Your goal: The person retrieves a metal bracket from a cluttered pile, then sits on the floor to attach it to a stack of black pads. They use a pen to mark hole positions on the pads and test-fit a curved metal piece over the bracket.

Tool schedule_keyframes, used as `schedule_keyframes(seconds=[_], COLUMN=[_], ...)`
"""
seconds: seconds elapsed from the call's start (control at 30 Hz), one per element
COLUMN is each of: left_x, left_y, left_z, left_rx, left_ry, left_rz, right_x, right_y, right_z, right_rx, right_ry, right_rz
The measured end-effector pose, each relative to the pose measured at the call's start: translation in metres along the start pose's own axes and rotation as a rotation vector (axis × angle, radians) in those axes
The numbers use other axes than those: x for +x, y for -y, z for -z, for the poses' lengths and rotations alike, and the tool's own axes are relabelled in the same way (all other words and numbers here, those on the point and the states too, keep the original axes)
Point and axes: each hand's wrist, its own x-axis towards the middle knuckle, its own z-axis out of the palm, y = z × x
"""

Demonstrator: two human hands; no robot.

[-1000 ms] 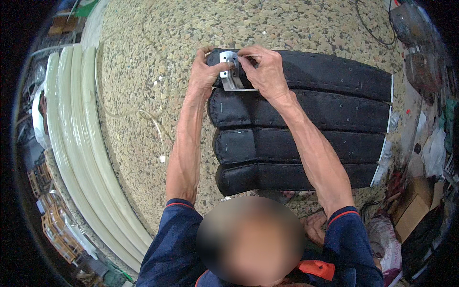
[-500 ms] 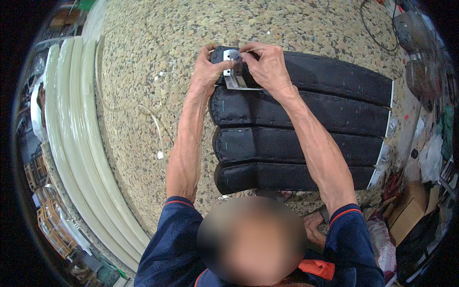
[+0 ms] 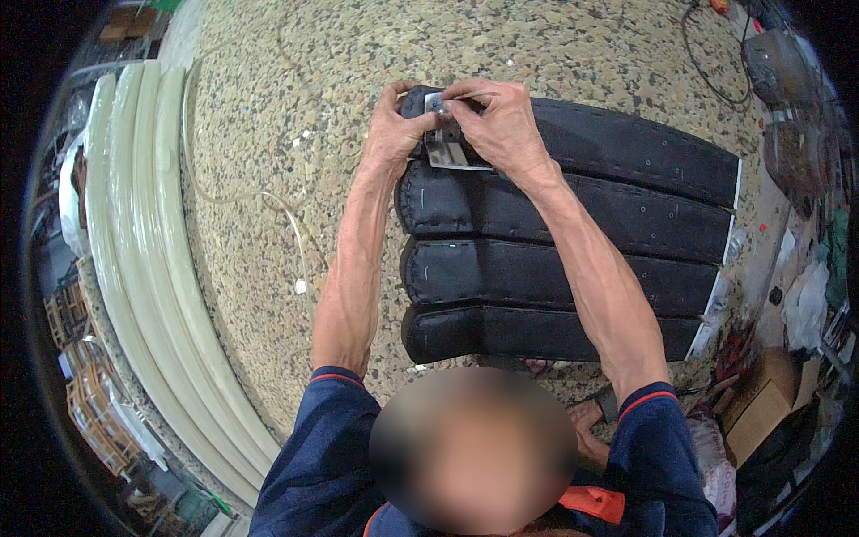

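Seen from the head view, little has changed over the last second: the metal bracket (image 3: 440,152) keeps its spot at the far left end of the black ribbed panel (image 3: 537,204), on the uppermost rib. Its upright left face, bright a moment ago, now looks duller and narrower. The whole scene has drifted a touch, so the pale plastic-wrapped strips (image 3: 143,224) reach higher in the view than before.

The left hand (image 3: 394,134) keeps its thumb pressed on the bracket, the other fingers hooked over the panel's end. The right hand (image 3: 503,130) has thumb and forefinger pinched together at the bracket's upper edge, as it had earlier; I can't make out what, if anything, is between them. The right hand covers part of the bracket, and the right forearm crosses the lower ribs. A blurred oval (image 3: 472,447) masks the bottom middle, and some bare skin just right of it is too cut off to name.

Under the panel runs a speckled stone surface (image 3: 259,134), with the strips lying along its left side. Wooden crates (image 3: 94,412) crowd the left rim; on the right I see an open cardboard box (image 3: 761,416) and crumpled clear plastic (image 3: 805,304), everything curving toward dark corners.
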Motion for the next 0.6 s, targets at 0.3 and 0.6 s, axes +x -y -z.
schedule_keyframes(seconds=[0.3,0.6], left_x=[0.005,0.006], left_y=[0.008,0.010], left_z=[0.001,0.001], left_rx=[-0.035,-0.046], left_ry=[-0.005,-0.005], left_rz=[0.007,0.006], right_x=[0.007,0.009], right_y=[-0.007,-0.005], right_z=[-0.003,-0.004], right_rx=[-0.210,-0.150], right_ry=[0.065,0.070], right_rz=[0.254,0.160])
